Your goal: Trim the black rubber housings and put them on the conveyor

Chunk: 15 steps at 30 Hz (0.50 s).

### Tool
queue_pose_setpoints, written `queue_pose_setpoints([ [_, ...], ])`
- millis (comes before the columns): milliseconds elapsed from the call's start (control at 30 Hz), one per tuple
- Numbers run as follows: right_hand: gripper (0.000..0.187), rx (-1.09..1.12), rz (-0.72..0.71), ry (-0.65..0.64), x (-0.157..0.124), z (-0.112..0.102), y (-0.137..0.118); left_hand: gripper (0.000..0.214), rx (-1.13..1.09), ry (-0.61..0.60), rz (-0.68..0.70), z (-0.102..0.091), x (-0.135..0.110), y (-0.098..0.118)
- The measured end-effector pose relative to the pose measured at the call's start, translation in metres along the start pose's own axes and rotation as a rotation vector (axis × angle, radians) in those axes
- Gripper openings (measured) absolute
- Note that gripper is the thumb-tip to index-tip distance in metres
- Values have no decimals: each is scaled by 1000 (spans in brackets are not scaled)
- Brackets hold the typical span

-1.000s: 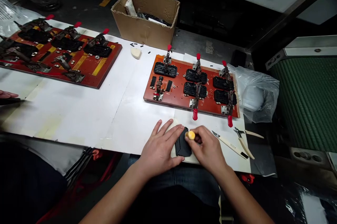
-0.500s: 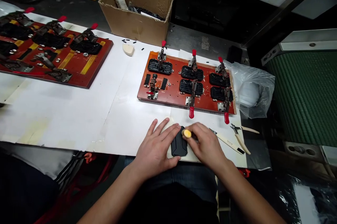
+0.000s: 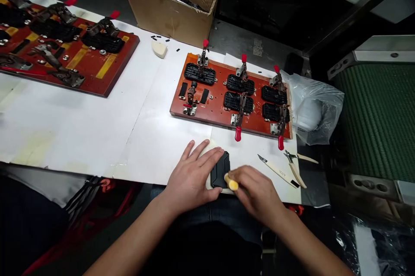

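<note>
A flat black plastic cover (image 3: 221,168) with bevelled corners lies on the table's near edge. My left hand (image 3: 191,179) rests over its left side, fingers spread, with a fingertip at the far end and the thumb by the near end. My right hand (image 3: 257,191) is closed around a short, yellow-ended tool (image 3: 231,182) at the cover's near right corner. The tool's working end is hidden, so I cannot tell its kind. To the right lie a craft knife (image 3: 279,171) with a cream handle and a pair of nippers (image 3: 295,166).
A red-brown fixture board (image 3: 207,109) with red-handled toggle clamps and black parts stands ahead; a similar board (image 3: 94,68) is at left. Behind are a cardboard box (image 3: 171,19) and a cream block (image 3: 159,49). A plastic bag (image 3: 319,107) and a green conveyor belt (image 3: 376,116) are at right.
My right hand has moved the yellow-ended tool along the cover's right edge, from its far end toward me. My left hand stays on the cover. The view has shifted slightly.
</note>
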State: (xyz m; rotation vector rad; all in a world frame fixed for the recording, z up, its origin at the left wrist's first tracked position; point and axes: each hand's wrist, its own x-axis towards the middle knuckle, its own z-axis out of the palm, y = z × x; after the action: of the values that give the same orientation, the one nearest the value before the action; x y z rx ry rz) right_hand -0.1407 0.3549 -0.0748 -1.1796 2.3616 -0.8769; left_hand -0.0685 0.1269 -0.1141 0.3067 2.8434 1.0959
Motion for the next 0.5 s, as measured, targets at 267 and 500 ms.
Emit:
queue_pose_setpoints([
  [267,25,-36,6,-10,-2,2,-5,86,17,17,-6,1,-1,-1],
  [500,9,30,128,75,17,-3,13,90,23,5,14,-1,0,-1],
])
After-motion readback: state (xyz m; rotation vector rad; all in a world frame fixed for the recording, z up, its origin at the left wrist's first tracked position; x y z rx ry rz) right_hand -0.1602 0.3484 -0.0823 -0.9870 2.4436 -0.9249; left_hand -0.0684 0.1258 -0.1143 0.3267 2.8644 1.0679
